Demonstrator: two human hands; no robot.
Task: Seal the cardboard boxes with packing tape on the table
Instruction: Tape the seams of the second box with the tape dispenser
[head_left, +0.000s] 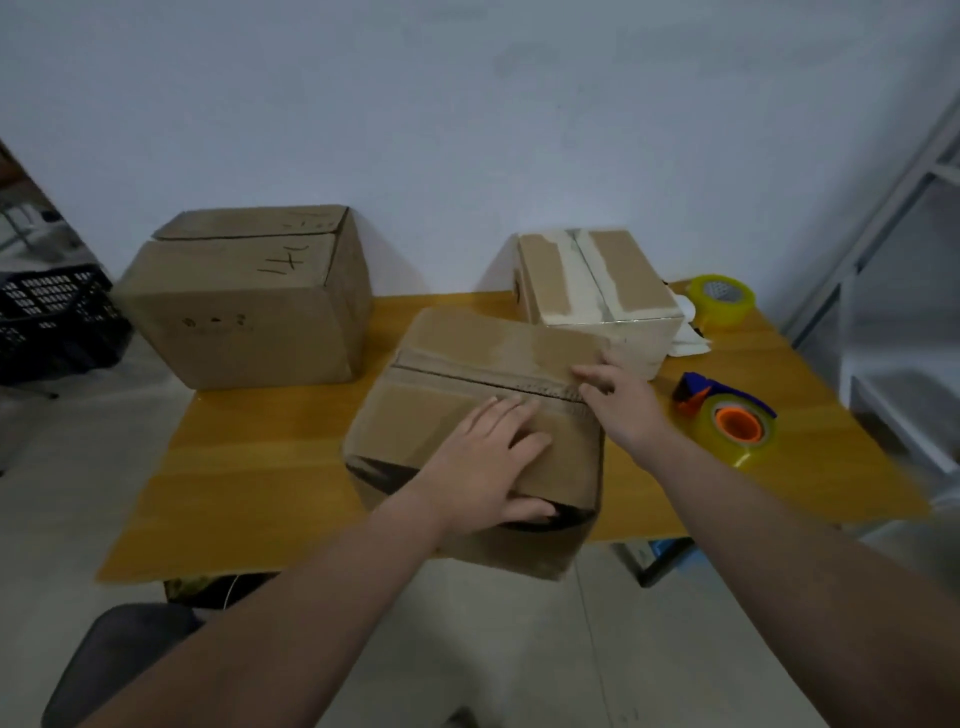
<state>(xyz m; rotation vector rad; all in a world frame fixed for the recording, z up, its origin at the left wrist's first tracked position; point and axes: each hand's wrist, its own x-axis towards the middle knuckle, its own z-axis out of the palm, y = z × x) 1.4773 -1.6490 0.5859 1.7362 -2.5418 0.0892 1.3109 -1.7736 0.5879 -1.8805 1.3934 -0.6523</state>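
Centre frame, the left hand (488, 457) presses the cardboard box (441, 421) with straight fingers; the right hand (621, 397) rests spread, relaxed fingers on its seam.

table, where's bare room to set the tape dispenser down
The widest bare patch is the table's front-left, bordered by the big box, the middle box and the front edge. A smaller strip lies front-right, between the tape dispenser and the front edge. The right rear is crowded with the small box, tape roll and white paper.
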